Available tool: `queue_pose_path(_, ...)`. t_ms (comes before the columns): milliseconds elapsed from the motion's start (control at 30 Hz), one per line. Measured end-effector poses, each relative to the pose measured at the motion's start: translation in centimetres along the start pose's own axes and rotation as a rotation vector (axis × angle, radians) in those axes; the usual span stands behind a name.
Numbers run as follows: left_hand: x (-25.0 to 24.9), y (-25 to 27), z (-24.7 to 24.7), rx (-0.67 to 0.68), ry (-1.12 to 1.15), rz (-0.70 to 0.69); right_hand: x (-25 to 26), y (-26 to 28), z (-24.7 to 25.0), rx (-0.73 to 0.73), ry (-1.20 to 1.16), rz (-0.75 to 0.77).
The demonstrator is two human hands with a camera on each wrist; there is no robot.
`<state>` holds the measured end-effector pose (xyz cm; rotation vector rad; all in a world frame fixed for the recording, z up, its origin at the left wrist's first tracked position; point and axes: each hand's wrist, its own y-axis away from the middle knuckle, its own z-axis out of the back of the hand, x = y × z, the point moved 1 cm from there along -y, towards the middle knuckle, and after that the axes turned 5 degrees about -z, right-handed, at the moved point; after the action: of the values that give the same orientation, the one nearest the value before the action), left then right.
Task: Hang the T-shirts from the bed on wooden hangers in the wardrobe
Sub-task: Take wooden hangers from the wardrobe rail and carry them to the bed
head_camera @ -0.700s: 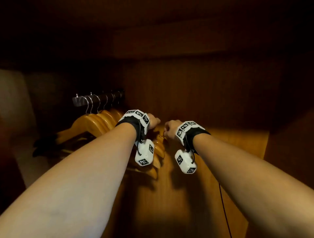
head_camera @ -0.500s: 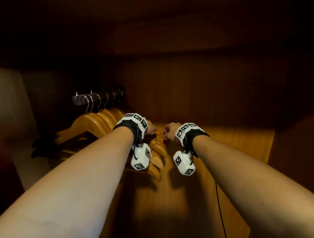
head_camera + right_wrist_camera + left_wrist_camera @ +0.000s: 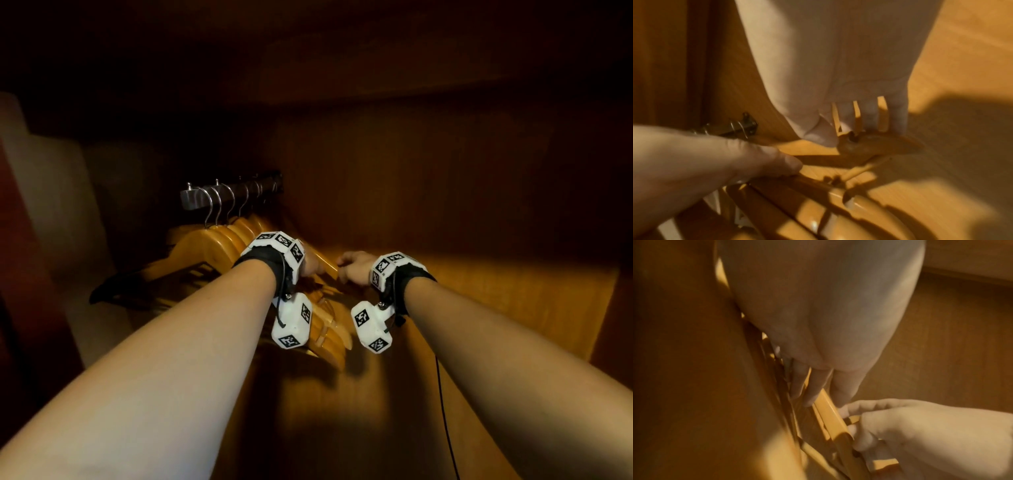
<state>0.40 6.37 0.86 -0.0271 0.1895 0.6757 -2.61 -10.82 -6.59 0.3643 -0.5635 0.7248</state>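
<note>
no readable text; only coded square markers on wrist bands [image 3: 394, 265].

Golden wooden hangers [image 3: 219, 245] hang packed together by metal hooks on the dark wardrobe rail [image 3: 233, 193].
</note>
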Motion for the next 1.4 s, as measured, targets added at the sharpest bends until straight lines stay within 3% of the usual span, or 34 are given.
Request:
queue_pose_path(167,1.4,-5.4,-2.2,0.096,-0.021,0.06,0.1,-0.6,-0.5,0.013,-0.012,-0.037)
queue_pose_path(567,2.9,-8.7,-2.6,0.062,-0.088,0.043,1.5,-1.1,-0.7,-0.08,-0.01,0.016)
queue_pose_path(734,2.6,-8.3,-2.5,0.033,-0.109,0.05,1.5,-0.4,0.6,-0.228,0.067,0.014)
queue_pose_path(1135,1.8,-6.7,-1.7,0.011,-0.148,0.025,1.9,1.3,1.5,-0.376,0.286,0.025)
queue_pose_path(1402,2.0,-7.3,-1.8,-0.01,0.014,-0.01,2.4,2.8,1.7,-0.506,0.409,0.0)
